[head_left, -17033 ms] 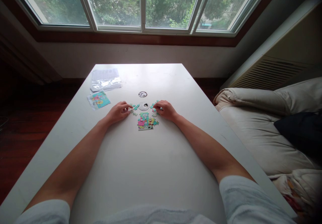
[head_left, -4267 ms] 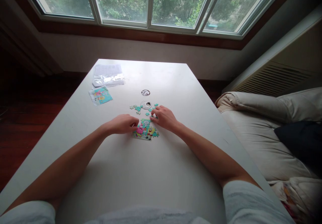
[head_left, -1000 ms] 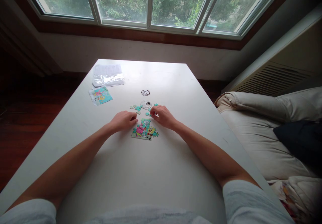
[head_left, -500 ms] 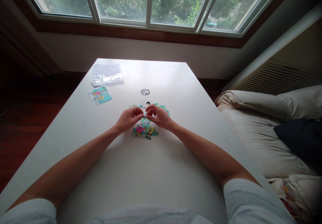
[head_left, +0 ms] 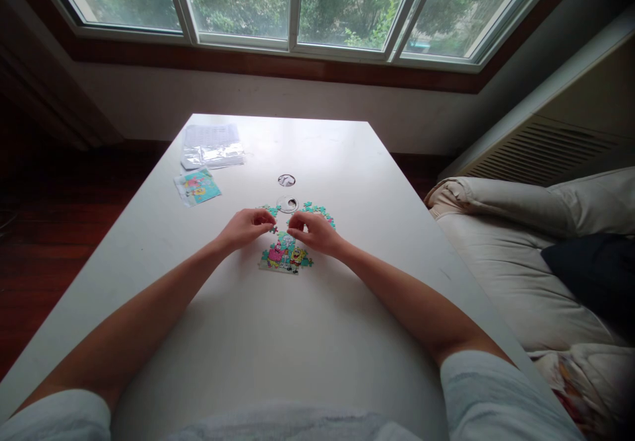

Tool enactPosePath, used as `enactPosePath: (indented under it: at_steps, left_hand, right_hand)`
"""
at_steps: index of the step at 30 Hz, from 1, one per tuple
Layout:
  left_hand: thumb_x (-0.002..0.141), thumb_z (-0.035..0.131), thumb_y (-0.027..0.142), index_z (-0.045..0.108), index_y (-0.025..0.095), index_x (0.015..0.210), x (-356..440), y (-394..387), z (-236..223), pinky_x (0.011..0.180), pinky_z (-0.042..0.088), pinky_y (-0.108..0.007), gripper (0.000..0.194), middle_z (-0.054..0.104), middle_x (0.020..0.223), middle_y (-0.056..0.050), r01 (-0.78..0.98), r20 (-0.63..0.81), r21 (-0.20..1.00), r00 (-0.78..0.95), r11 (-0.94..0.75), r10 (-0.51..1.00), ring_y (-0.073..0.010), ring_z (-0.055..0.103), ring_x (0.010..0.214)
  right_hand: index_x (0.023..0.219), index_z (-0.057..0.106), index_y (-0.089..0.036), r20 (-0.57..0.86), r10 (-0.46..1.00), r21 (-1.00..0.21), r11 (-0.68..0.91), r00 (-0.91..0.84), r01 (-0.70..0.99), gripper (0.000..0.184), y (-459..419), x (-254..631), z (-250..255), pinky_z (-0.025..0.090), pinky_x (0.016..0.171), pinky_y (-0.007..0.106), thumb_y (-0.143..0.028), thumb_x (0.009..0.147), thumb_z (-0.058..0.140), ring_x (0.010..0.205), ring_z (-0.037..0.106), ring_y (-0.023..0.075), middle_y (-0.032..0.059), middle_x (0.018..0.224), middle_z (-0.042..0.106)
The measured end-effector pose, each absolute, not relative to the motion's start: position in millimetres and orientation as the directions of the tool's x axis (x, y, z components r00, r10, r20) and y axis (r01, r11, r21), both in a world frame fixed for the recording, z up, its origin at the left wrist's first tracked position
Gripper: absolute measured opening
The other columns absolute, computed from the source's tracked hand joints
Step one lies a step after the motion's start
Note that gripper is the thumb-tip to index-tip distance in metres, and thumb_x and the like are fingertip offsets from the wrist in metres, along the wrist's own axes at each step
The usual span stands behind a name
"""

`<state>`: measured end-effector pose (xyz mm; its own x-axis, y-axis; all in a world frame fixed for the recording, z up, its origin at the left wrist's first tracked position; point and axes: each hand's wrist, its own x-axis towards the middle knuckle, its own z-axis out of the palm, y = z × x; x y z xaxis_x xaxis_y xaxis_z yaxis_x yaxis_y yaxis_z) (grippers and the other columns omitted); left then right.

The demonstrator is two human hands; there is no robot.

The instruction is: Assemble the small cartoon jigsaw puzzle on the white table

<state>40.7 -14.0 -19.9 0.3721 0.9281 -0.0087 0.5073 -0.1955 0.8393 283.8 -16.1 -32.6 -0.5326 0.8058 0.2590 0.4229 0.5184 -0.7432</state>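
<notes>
A partly joined jigsaw puzzle [head_left: 285, 256] lies on the white table, showing pink and yellow cartoon figures on turquoise. My left hand [head_left: 247, 227] is just above its left side, thumb and fingers pinched together. A small dark-edged puzzle piece [head_left: 274, 229] shows at those fingertips. Opposite it, my right hand [head_left: 315, 231] hovers over the upper right of the puzzle with fingers curled into a pinch; whatever is between them is too small to make out. Loose turquoise puzzle pieces [head_left: 323, 212] are spread behind both hands, partly covered by them.
Beyond the hands lie a clear round disc [head_left: 288, 204] and a small round silvery thing [head_left: 286, 180]. At the back left are a picture card [head_left: 198, 186] and a clear plastic packet [head_left: 213, 146]. A pale sofa [head_left: 486, 262] stands right of the table [head_left: 297, 355].
My left hand has moved a little left, away from my right hand, widening the gap between them. More of the puzzle's upper part shows. My right hand has hardly moved.
</notes>
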Motion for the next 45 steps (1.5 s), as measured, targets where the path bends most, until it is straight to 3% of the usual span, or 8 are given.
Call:
enactPosePath:
  at_steps: [5,9,23,28,37,45]
  left_hand:
    - [0.077,0.066,0.04,0.074,0.02,0.088,32.9,-11.1,-16.1,0.07,0.051,-0.027,0.024,0.075,0.083,-0.002,0.574,-0.108,0.803,0.401,-0.158,0.91,-0.0196,0.068,0.08]
    - [0.077,0.064,0.038,0.076,0.021,0.089,33.4,-14.6,-8.5,0.066,0.049,-0.026,0.024,0.075,0.082,-0.002,0.658,-0.166,0.731,0.431,-0.182,0.887,-0.0191,0.068,0.077]
    - [0.074,0.059,0.031,0.074,0.023,0.079,42.6,-27.1,6.7,0.062,0.043,-0.026,0.018,0.075,0.079,-0.001,0.785,-0.2,0.559,0.442,-0.269,0.874,-0.0186,0.064,0.072]
    - [0.074,0.059,0.03,0.072,0.023,0.076,44.9,-31.2,11.5,0.059,0.041,-0.026,0.014,0.073,0.073,0.0,0.8,-0.207,0.535,0.436,-0.271,0.876,-0.0181,0.063,0.068]
    - [0.078,0.06,0.033,0.073,0.026,0.084,45.3,-32.1,8.5,0.061,0.04,-0.026,0.016,0.075,0.083,0.0,0.831,-0.169,0.462,0.426,-0.311,0.889,-0.0181,0.064,0.07]
    - [0.079,0.063,0.037,0.073,0.026,0.083,43.0,-33.4,10.1,0.061,0.038,-0.026,0.015,0.074,0.084,-0.001,0.809,-0.197,0.471,0.484,-0.351,0.853,-0.019,0.064,0.073]
  right_hand:
    - [0.087,0.066,-0.021,0.261,0.695,-0.55,0.677,-0.67,0.489,0.012,-18.6,285.4,-32.2,0.039,0.082,0.031,-0.031,0.088,0.072,0.086,0.054,0.0184,0.0029,0.086,0.066]
    - [0.092,0.068,-0.021,0.219,0.679,-0.488,0.698,-0.701,0.524,0.015,-19.5,285.7,-30.6,0.038,0.082,0.032,-0.035,0.088,0.074,0.089,0.052,0.0205,0.0047,0.091,0.064]
    - [0.093,0.068,-0.021,0.209,0.671,-0.479,0.704,-0.711,0.524,0.017,-16.1,285.9,-33.9,0.036,0.082,0.032,-0.036,0.088,0.073,0.088,0.051,0.0198,0.0039,0.09,0.061]
    - [0.093,0.068,-0.021,0.209,0.669,-0.479,0.706,-0.713,0.522,0.016,-15.7,285.5,-33.6,0.036,0.083,0.032,-0.036,0.089,0.073,0.089,0.051,0.0203,0.0043,0.09,0.061]
    - [0.094,0.069,-0.021,0.203,0.666,-0.472,0.709,-0.718,0.524,0.015,-15.1,285.5,-33.4,0.036,0.083,0.033,-0.035,0.088,0.073,0.089,0.05,0.0208,0.0047,0.09,0.061]
    - [0.094,0.068,-0.021,0.204,0.667,-0.466,0.71,-0.716,0.528,0.017,-15.8,286.0,-35.0,0.036,0.083,0.033,-0.037,0.089,0.072,0.089,0.05,0.0207,0.0043,0.091,0.061]
